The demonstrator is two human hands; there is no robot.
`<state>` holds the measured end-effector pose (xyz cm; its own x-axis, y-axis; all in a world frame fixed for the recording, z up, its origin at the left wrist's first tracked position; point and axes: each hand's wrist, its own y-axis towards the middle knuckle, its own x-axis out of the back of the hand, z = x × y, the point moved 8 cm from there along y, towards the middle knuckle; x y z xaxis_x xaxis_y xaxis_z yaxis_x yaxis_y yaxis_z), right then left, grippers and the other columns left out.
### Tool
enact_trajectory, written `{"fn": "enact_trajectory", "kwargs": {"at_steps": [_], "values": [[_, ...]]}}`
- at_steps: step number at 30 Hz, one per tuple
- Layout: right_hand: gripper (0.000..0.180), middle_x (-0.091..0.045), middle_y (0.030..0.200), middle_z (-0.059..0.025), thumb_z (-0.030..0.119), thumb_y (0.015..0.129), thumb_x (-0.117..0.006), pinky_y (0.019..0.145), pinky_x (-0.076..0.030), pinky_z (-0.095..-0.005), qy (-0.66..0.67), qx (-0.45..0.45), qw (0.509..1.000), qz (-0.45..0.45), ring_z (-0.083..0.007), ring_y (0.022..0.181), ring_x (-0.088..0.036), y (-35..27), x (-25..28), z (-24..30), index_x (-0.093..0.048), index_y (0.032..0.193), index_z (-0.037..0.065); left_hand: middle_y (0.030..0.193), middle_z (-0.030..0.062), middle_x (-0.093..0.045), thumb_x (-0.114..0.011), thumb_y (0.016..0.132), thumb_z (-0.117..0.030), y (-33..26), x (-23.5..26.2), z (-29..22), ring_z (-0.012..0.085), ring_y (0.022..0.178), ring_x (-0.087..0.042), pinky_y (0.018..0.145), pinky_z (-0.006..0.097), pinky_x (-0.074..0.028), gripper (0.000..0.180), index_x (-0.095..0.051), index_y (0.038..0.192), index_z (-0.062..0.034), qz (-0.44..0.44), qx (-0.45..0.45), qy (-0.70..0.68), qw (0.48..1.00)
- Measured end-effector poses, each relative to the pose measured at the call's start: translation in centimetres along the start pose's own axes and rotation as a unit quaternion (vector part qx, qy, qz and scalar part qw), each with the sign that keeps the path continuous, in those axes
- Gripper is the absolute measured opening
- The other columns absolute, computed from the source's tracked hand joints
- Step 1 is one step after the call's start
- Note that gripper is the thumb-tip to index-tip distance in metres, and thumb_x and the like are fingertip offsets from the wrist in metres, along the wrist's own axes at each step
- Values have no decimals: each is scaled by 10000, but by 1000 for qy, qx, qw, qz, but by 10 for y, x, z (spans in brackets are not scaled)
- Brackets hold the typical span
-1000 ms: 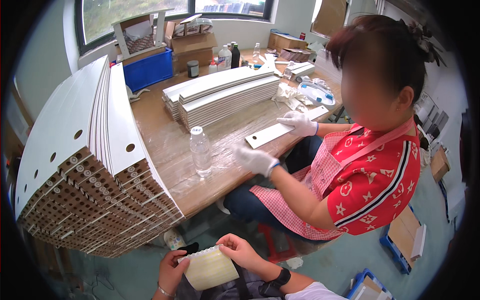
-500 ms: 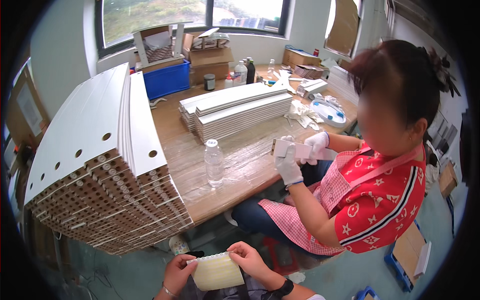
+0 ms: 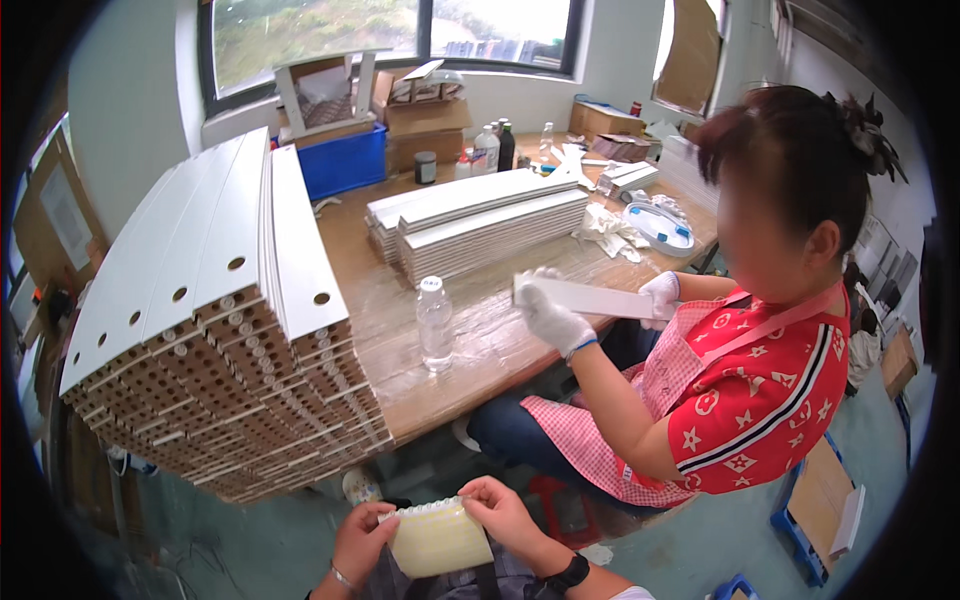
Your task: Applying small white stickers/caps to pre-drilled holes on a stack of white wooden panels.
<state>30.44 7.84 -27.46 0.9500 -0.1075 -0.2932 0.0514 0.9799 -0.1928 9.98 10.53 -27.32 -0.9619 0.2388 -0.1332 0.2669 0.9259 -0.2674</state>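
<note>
Low in front of me, a pale yellow sheet [image 3: 440, 541] spans my two hands, with a row of small round white pieces along its upper edge. My left hand [image 3: 361, 540] pinches its upper left corner between thumb and fingers. At the upper right corner, my right hand [image 3: 499, 513] grips the same edge. The sheet hangs over my lap, bowed slightly. Whether the round pieces are stickers or something else is too small to tell.
A tall stack of white boards [image 3: 190, 230] with holes stands at the left. A clear bottle [image 3: 435, 325] and white panels [image 3: 490, 235] are on the wooden table [image 3: 420, 410]. To my right, a seated co-worker [image 3: 750, 400] in white gloves holds a white panel [image 3: 595, 298].
The co-worker's panel has swung leftward and shows more of its length. My view has shifted slightly. Both my hands keep hold of the sheet, which tilts a little differently.
</note>
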Motion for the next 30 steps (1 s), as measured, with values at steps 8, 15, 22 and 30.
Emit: {"fn": "enact_trajectory", "kwargs": {"at_steps": [8, 15, 22, 30], "values": [[109, -570, 782, 21, -10, 867, -541, 620, -407, -175, -18, 68, 995, -73, -28, 691, -517, -8, 8, 32, -565, 963, 34, 897, 65, -651, -609, 848, -38, 2, -15, -37, 103, 818, -611, 729, 220, -482, 233, -525, 1063, -5, 39, -1, -10, 999], [134, -577, 835, -12, -23, 857, -543, 679, -427, -191, 13, 77, 995, -54, -53, 756, -543, -17, 3, 19, -549, 987, 13, 902, 52, -656, -610, 854, -58, -10, -7, -24, 79, 806, -608, 711, 203, -476, 169, -560, 1009, -11, 39, -10, 5, 999], [254, -561, 866, -24, -33, 858, -533, 694, -422, -195, 25, 86, 995, -30, -65, 785, -541, -19, 4, 9, -510, 1107, 13, 875, 51, -656, -613, 848, -48, -10, -8, -23, 74, 796, -602, 704, 209, -467, 170, -566, 1011, -29, 32, -49, 20, 998], [320, -574, 875, -42, -29, 864, -533, 715, -437, -206, 34, 93, 995, -25, -76, 798, -556, -8, -1, -1, -465, 1174, 6, 845, 46, -652, -618, 836, -20, 4, 1, -14, 81, 775, -599, 690, 207, -459, 197, -571, 1026, -38, 20, -68, 38, 997]]}}
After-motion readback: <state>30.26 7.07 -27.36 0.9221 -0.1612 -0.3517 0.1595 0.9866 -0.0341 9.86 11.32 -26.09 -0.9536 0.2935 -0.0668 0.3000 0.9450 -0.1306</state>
